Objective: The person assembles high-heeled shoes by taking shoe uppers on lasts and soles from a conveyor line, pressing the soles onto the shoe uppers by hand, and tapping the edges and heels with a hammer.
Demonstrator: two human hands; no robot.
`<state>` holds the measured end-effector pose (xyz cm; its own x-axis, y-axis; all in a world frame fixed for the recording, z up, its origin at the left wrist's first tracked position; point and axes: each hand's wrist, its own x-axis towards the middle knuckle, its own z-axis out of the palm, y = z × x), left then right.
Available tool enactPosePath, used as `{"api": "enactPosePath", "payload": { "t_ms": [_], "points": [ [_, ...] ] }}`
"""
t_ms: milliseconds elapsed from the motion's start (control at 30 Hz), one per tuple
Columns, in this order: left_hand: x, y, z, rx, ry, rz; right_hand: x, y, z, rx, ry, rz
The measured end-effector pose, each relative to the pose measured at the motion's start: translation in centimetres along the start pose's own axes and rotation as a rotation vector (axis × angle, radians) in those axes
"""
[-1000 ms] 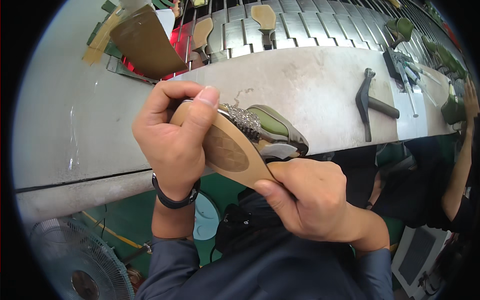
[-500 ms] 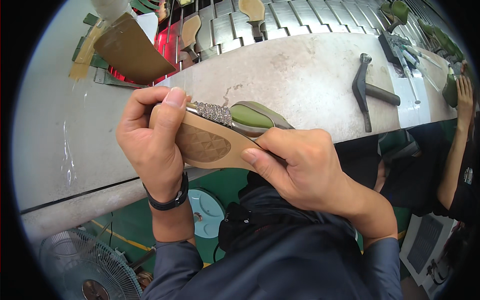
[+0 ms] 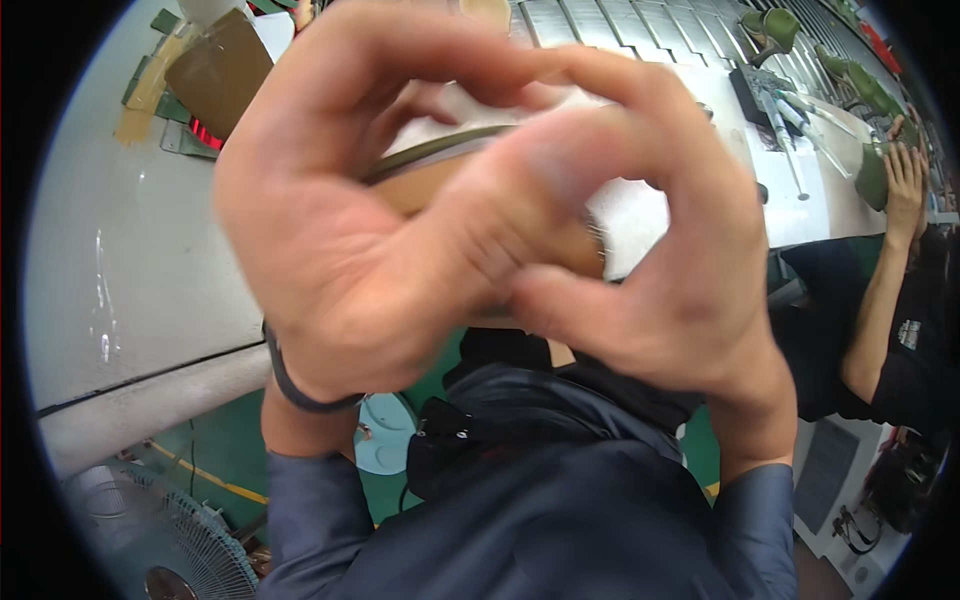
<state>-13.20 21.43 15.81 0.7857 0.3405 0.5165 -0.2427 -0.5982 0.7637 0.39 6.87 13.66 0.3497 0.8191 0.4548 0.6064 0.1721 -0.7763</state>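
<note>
Close to the camera, a sandal with a tan sole and a green edge is caught between my two hands. My left hand, a black band at its wrist, is closed round the sandal with its thumb laid across it. My right hand curls at the sandal's other side, fingers and thumb bent into a ring and somewhat blurred. A sparkly strap edge shows between the hands. My fingers hide most of the sandal.
Beyond the pale worktable runs a metal slat conveyor. A brown board stands at left. Brushes lie beside a dark box. At right a co-worker's hand touches a green shoe. A fan and blue stool are below.
Both hands have risen toward the camera with the sandal and drawn together, turning it. The patterned sole is now mostly covered, and my hands block the hammer on the table.
</note>
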Motion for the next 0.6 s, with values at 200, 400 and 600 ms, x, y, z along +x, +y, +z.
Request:
{"api": "enactPosePath", "payload": {
  "t_ms": [200,400,600],
  "points": [
    [-0.4,-8.1,3.3,-0.813,0.157,-0.44,-2.3,4.0,-4.7,0.361,0.262,0.375],
    [-8.1,-11.8,7.9,-0.614,0.344,-0.546,-13.2,5.5,-0.4,1.016,0.605,0.715],
    [-3.5,-10.7,5.1,-0.254,0.185,-0.322,-14.5,6.9,0.0,-0.104,0.054,0.323]
  ]
}}
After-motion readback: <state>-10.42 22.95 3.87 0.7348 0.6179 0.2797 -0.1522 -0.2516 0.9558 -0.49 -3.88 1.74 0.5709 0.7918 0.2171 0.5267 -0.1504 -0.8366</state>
